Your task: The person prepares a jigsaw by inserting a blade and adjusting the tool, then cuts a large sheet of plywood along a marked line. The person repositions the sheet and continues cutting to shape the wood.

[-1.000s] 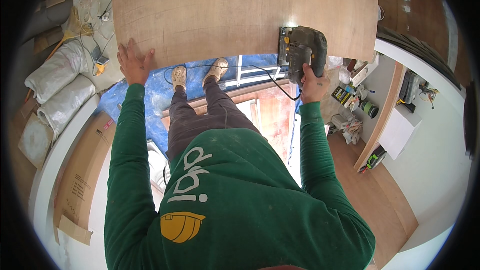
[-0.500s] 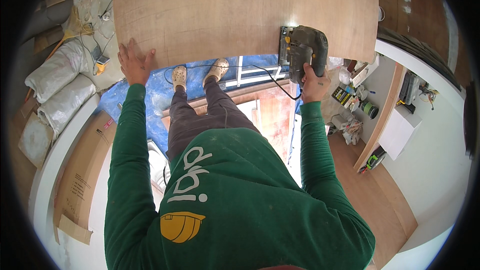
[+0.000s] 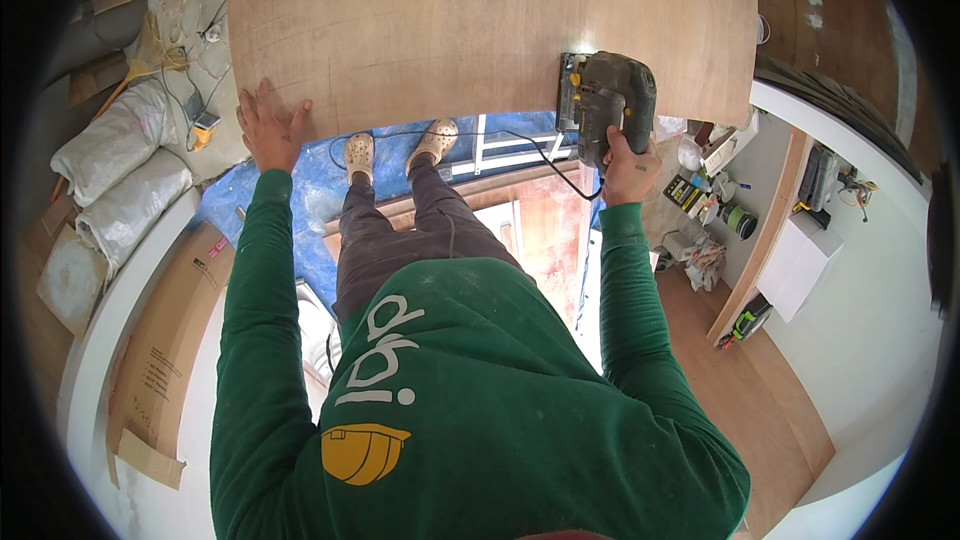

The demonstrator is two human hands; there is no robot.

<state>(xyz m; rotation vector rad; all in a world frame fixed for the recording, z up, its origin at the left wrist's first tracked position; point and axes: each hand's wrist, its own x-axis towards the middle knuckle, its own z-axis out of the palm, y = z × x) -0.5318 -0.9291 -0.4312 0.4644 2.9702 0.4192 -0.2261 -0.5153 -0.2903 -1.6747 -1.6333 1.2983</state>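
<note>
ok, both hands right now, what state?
Left hand: open, fingers spread on the wooden board near its left corner.
Right hand: closed, holding the jigsaw.

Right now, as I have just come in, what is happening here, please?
A person in a green top stands at a large wooden board. The right hand grips a jigsaw at the board's near edge, a light shining at its front. The left hand lies spread near the board's near left corner. A dark cord runs from the jigsaw leftward, toward the beige clogs. I cannot tell whether the jigsaw is running.
</note>
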